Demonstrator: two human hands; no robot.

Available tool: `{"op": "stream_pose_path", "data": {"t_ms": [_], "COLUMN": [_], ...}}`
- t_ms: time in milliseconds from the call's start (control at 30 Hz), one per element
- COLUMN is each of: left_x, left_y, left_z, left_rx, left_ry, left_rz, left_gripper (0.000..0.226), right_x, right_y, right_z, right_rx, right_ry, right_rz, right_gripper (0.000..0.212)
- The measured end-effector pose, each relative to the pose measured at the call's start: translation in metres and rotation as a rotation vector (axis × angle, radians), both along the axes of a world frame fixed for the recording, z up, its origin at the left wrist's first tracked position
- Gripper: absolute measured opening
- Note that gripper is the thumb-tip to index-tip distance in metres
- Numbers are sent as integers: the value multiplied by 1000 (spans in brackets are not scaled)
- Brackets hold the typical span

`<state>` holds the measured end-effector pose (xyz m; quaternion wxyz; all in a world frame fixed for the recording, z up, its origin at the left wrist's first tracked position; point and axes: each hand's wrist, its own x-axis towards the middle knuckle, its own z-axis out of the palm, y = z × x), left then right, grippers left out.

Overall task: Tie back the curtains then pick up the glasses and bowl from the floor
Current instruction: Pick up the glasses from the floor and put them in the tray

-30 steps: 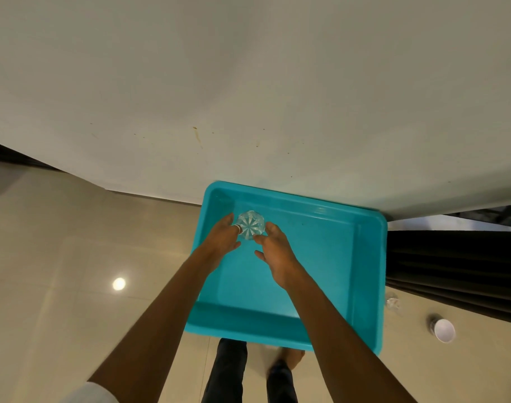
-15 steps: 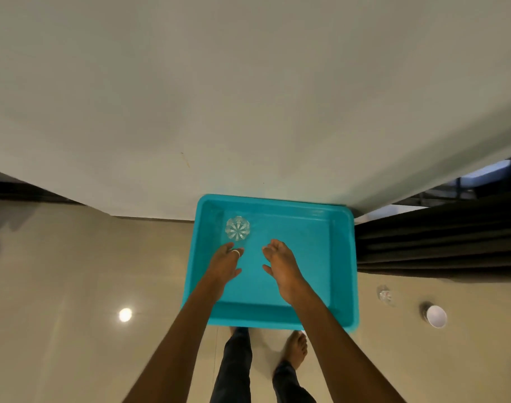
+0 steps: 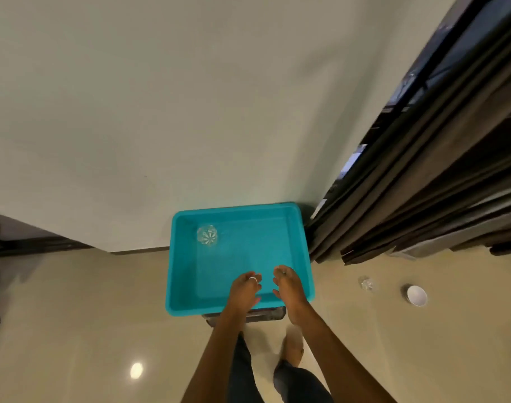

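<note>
A pale wall (image 3: 161,112) fills the upper view, with one bunch of dark curtains (image 3: 422,184) hanging down its right side to the beige floor (image 3: 74,315). One teal tub (image 3: 187,303) sits against the wall's foot, its far right corner just beside the curtains. Two bare hands hang over the tub's near edge, well apart from anything to hold — the left hand (image 3: 244,289), with a ring on one finger, and the right hand (image 3: 290,286) both have fingers loose and slightly curled, gripping nothing. Two glasses are in sight: one glass (image 3: 207,234) stands inside the tub at its far left corner, and a second glass (image 3: 366,283) stands on the floor to the right of the tub, near the curtain hem. One small white bowl (image 3: 417,295) lies on the floor just right of that second glass — apart from it. A single bright reflection (image 3: 136,370) shines on the floor at lower left.
</note>
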<state>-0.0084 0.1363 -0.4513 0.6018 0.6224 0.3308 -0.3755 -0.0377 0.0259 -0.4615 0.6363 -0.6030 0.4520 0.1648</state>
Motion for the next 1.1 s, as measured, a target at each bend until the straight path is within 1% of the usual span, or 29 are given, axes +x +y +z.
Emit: {"op": "stream_pose_path", "data": {"t_ms": [133,233,333,367,467,567,667,767,867,933,1000,1100], "left_x": [-40,-62,-77,-81,-88,-92,-110,-129,-141,-146,-151,-159], "left_y": [-38,-63,-80,-85,-97,-111,-125,-137,-148,-156,-164,-180], "left_z": [13,23,35,38,48,56,59,59,60,62,63,68], "left_rx": [9,-11,-7,-7,-33,-51,-42,-24,-64,-80,-83,-75], "left_ry": [-9,-43,-82,-87,-119,-159,-165,-153,-117,-120,-149,-178], "left_rz": [-16,-74,-129,-143,-209,-257,-281,-319,-364,-402,-440,-471], "left_gripper": [17,18,20,19,17,13,12,17,23,23,29,31], "right_x": [-36,-66,-96,-104,-120,-131,-152,-179,-205,-217,-225,-231], "right_y": [-23,-44,-61,-65,-80,-93,-96,-94,-102,-114,-128,-146], "right_z": [9,23,31,32,34,46,51,47,43,41,37,35], "right_rx": [-34,-25,-37,-40,-89,-116,-162,-205,-231,-235,-230,-211], "right_ry": [-18,-55,-77,-72,-68,-82,-95,-70,-60,-73,-79,-97], "right_rz": [-66,-170,-222,-223,-197,-217,-234,-243,-250,-305,-368,-408], "right_gripper": [38,27,17,17,31,27,30,31,34,35,34,29]}}
